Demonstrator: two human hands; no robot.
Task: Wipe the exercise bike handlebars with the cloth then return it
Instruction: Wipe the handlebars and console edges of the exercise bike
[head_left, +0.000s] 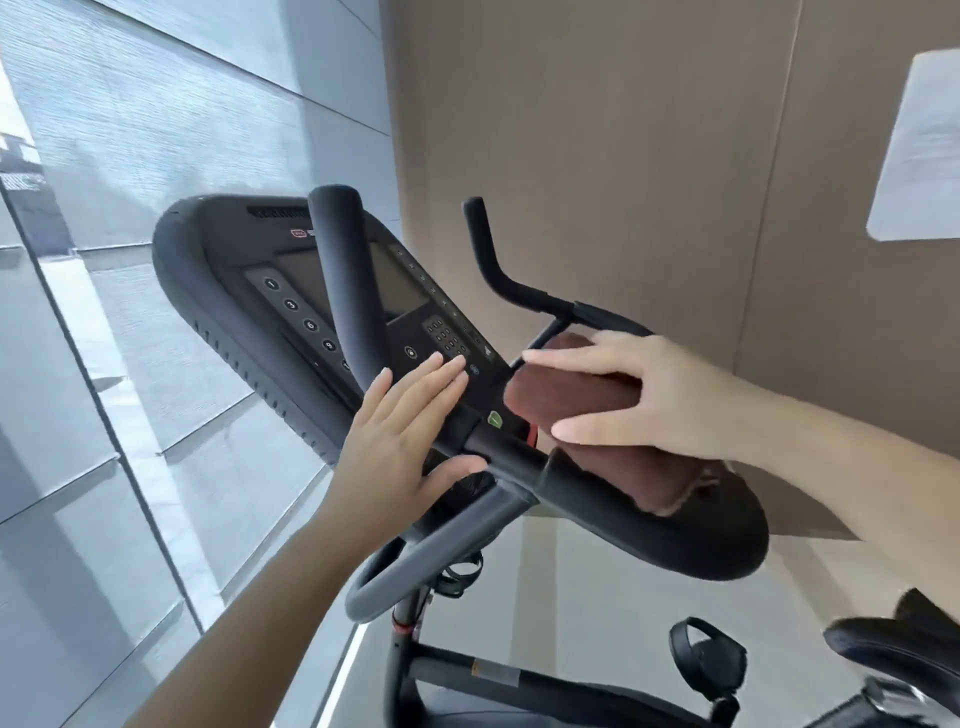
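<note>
In the head view, the right hand (660, 395) presses a brown cloth (576, 400) onto the right side of the handlebars (649, 525), thumb along the near edge and fingers spread over the far edge, so its grip closes loosely around the cloth. More cloth bunches under the wrist, on the wide black pad of the bar. The left hand (400, 441) is open and flat, fingers together, resting on the lower edge of the console (249, 291), thumb touching the crossbar; it has hold of nothing. An upright bar end (343, 270) rises in front of the console and hides part of its screen. A second bar end (480, 239) stands beyond the cloth. Below are the frame (467, 670), a pedal (704, 649) and a loop bar (415, 561). A glass wall (104, 364) runs on the left, and a brown wall (623, 156) with a white notice (919, 150) stands behind.
</note>
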